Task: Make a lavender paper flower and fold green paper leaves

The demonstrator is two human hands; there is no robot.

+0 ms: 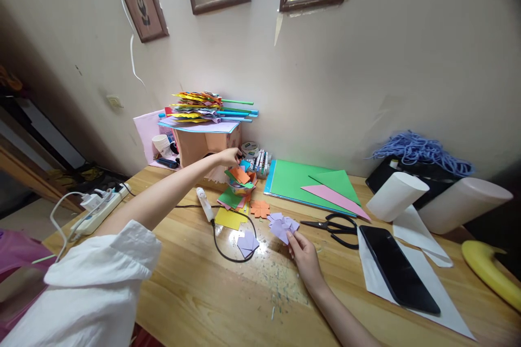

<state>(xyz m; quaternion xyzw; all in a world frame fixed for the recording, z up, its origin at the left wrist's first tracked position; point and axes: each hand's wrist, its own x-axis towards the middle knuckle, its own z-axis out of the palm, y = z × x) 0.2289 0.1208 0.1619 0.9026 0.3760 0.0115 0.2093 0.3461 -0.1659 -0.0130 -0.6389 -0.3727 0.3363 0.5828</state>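
Fingers of right hand (305, 258) pinch lavender paper flower (280, 225) at its five-o'clock edge | left hand (228, 157) near paper-filled bowl (245, 192), flower's eleven o'clock, grip unclear | light pinch best, sparing petals creases

Held paper (280, 225): we see lilac
Paper flower (260, 209): orange
Scissors (325, 225): black
Large sheet (290, 176): green
Yarn (419, 153): we see blue
Worktop (195, 282): honey-brown, wood-grained

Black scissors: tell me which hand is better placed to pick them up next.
Likely the right hand: it is nearer the black scissors, though it holds purple paper. The left hand is farther off, near the colored paper pieces.
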